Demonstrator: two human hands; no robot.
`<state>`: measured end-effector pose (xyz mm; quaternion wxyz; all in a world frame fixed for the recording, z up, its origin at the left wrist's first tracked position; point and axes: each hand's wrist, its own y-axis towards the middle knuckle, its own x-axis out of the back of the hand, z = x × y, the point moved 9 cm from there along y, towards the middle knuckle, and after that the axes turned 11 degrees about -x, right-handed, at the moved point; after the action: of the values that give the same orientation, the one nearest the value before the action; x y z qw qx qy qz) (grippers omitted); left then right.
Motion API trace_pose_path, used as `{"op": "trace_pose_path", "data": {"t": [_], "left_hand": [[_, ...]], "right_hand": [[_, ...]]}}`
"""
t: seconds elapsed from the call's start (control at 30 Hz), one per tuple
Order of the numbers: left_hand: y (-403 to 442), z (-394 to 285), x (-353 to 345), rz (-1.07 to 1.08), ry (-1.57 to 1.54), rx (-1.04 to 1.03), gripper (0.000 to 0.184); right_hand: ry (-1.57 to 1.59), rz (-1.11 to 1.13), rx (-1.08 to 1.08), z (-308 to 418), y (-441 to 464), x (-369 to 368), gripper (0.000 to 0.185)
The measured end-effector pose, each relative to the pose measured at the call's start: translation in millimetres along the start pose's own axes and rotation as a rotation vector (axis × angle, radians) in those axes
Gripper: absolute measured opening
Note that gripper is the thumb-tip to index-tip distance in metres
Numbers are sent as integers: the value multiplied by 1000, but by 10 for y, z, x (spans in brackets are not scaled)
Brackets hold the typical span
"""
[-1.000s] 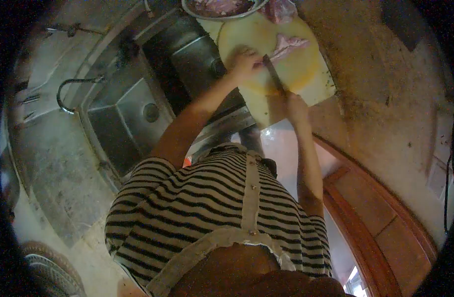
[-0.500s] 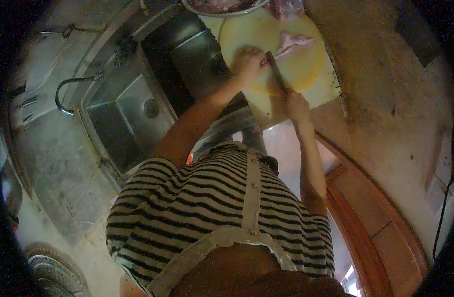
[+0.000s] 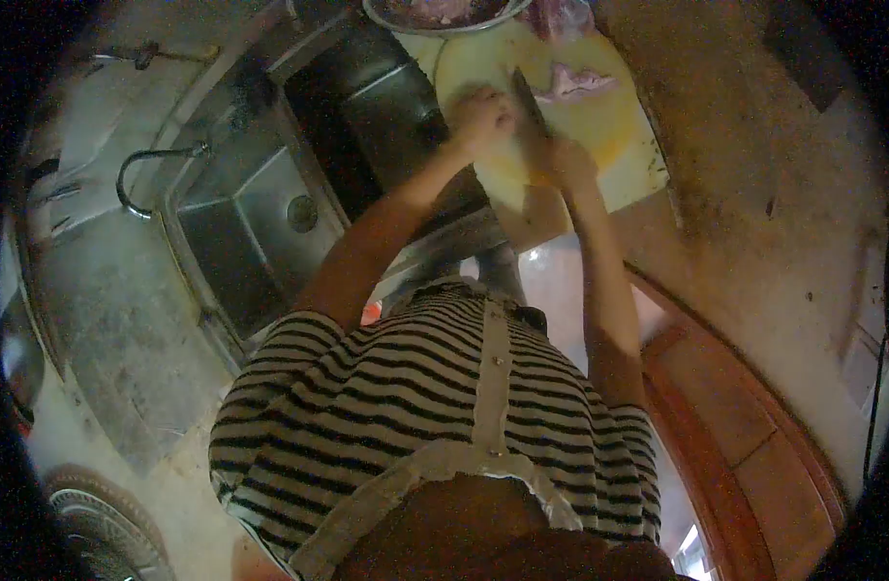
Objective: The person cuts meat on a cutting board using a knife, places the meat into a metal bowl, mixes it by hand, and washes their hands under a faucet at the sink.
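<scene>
My right hand [image 3: 570, 165] is closed on the handle of a dark knife [image 3: 528, 102], whose blade points up and to the left over a yellowish cutting board [image 3: 609, 145]. Left of the blade, my left hand [image 3: 484, 116] is curled, with a small reddish bit at its fingers that is too blurred to name. A piece of pale pink meat [image 3: 578, 83] lies on the board to the right of the blade, apart from both hands.
A metal bowl [image 3: 396, 21] of meat stands at the board's far edge, beside a plastic bag [image 3: 563, 17] with pink contents. To the left are a double sink [image 3: 241, 228] and a curved faucet [image 3: 125, 179]. A round woven basket [image 3: 106, 523] is at the lower left.
My right hand and the knife have moved up, away from my body, and the blade has come away from the meat. My left hand stays near the same spot, still curled.
</scene>
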<state>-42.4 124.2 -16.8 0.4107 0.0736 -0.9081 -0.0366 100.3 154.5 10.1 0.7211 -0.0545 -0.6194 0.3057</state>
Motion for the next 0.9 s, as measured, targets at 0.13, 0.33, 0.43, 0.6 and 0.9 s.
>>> {"op": "trace_pose_path", "data": {"t": [0.13, 0.33, 0.43, 0.6, 0.9], "left_hand": [[-165, -20, 386, -60, 106, -151, 33], [-179, -538, 357, -116, 402, -342, 32], [-85, -458, 154, 35, 284, -288, 27], [-42, -300, 6, 31, 77, -240, 13], [631, -303, 954, -36, -657, 10, 25]], "right_hand": [[58, -78, -74, -437, -616, 13, 38], [401, -102, -71, -811, -1026, -170, 41], [460, -66, -78, -865, -1115, -218, 41], [590, -5, -203, -980, -1231, -254, 42], [814, -53, -245, -1167, -1333, -277, 36]]}}
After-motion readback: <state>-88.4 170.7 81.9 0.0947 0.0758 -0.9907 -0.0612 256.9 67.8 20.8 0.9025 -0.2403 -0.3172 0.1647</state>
